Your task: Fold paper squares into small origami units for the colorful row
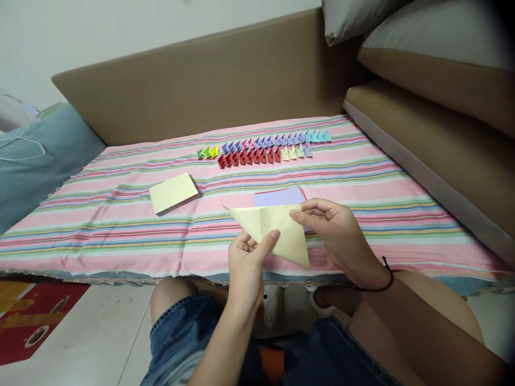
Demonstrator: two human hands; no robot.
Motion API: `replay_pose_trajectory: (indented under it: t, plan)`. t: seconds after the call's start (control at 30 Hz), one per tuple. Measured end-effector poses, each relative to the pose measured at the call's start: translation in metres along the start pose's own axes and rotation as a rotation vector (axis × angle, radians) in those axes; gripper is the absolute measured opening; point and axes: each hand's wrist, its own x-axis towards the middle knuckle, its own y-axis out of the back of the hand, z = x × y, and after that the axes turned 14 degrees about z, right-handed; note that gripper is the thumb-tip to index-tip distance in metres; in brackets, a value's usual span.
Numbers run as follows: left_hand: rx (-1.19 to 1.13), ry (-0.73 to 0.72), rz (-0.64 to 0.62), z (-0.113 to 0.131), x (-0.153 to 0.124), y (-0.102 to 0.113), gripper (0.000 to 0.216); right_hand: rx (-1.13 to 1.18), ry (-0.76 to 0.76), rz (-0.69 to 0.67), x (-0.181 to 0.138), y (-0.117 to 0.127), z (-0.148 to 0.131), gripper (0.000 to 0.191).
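Both my hands hold a pale yellow sheet of paper [277, 228], creased and folded into a rough triangle, above the near edge of the striped cloth [120, 225]. My left hand [247, 265] pinches its lower middle between thumb and fingers. My right hand [336, 233] pinches its upper right corner. Directly behind the sheet lies a stack of paper with a lilac top [277, 196]. Farther back, two rows of small folded paper pieces [263, 147] in green, yellow, purple, pink, red and blue stand on the cloth.
A second stack of pale yellow paper [174, 192] lies on the cloth to the left. A brown padded backrest [193, 80] runs behind, brown cushions [438, 123] to the right, a blue pillow [36, 155] at left. My knees in denim shorts [181, 338] are below.
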Motion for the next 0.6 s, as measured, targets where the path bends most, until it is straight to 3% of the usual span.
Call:
replay_pose_trajectory:
  t: [0.27,0.6]
  plan:
    - [0.112,-0.036,0.053,0.0026,0.0065,0.0055,0.038,-0.125,0.025,-0.155,0.0005,0.0038,-0.0080,0.019]
    - [0.149,-0.052,0.045,0.0042,0.0096,0.0074,0.039,-0.237,0.055,-0.165,0.0060,0.0094,-0.0070,0.024]
